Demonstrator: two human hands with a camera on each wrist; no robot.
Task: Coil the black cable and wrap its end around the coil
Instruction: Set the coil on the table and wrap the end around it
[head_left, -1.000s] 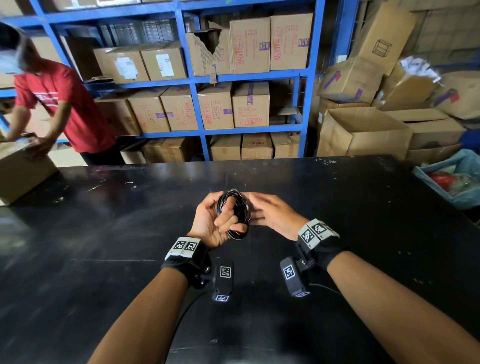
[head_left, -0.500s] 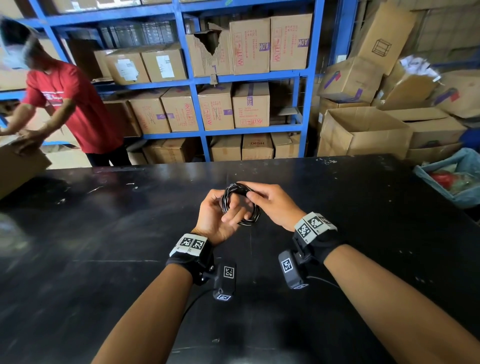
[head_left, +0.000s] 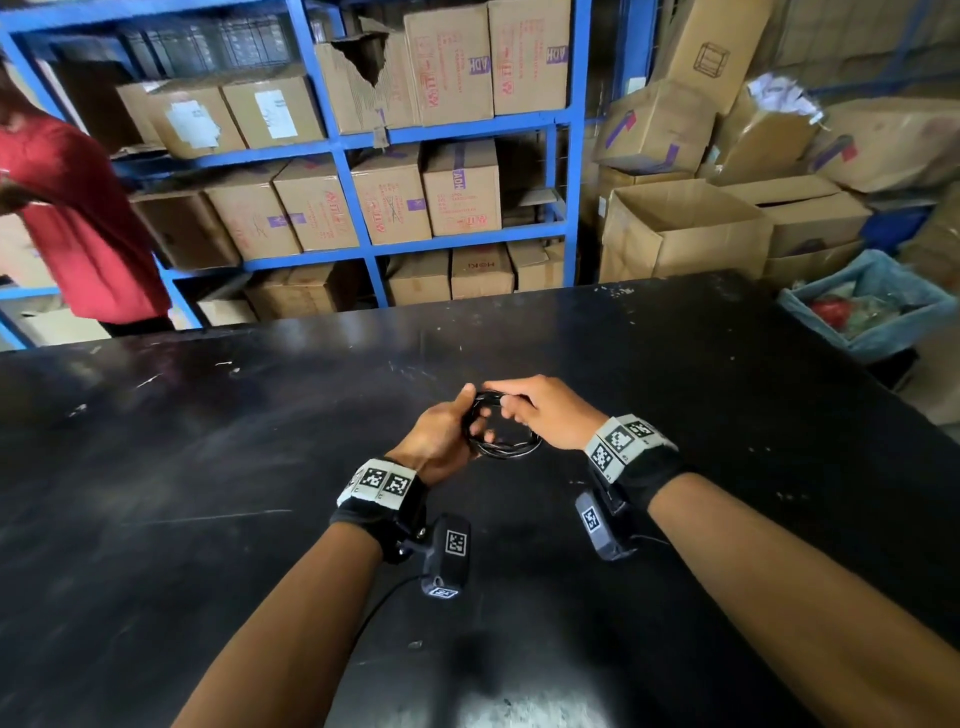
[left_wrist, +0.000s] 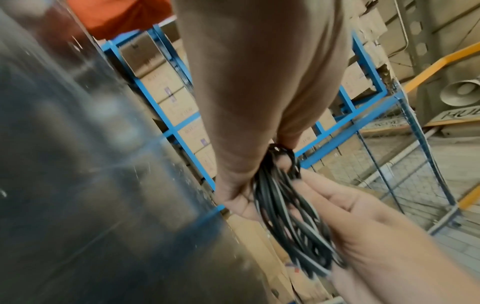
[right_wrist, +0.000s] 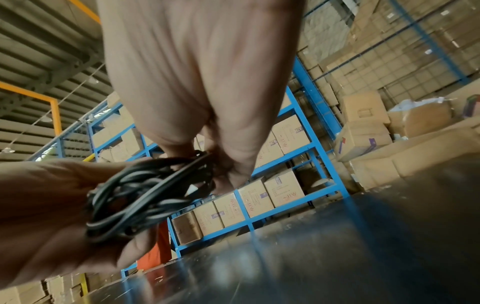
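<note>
Black, thin, glossy cable wound into a small round coil (head_left: 493, 431) sits between the two bare hands, held in the air above the middle of the dark, scuffed tabletop (head_left: 727, 415). On the left, the left hand (head_left: 441, 439) has its fingers curled round the left side of the loops, thumb up at the far edge; the right wrist view shows the bundled strands (right_wrist: 145, 193) lying across that palm (right_wrist: 44, 205). On the right, the right hand (head_left: 545, 413) pinches the far, upper part of the coil between thumb and forefinger, its other fingers curled toward the loops. From the left wrist view the strands (left_wrist: 285, 216) run from the left hand's pinch down across the right hand's fingers (left_wrist: 337, 197). Where the cable's loose end lies cannot be made out among the loops. Both wrists wear black straps with white square-patterned tags and small black camera blocks (head_left: 447, 561).

Beyond the far edge of the table stands a blue metal shelving rack (head_left: 561, 171) packed with brown cardboard boxes, with more open boxes (head_left: 680, 228) heaped to its right. A person in a red shirt (head_left: 78, 223) stands at the far left. At the far right sits a bin lined with a blue plastic bag (head_left: 862, 306).
</note>
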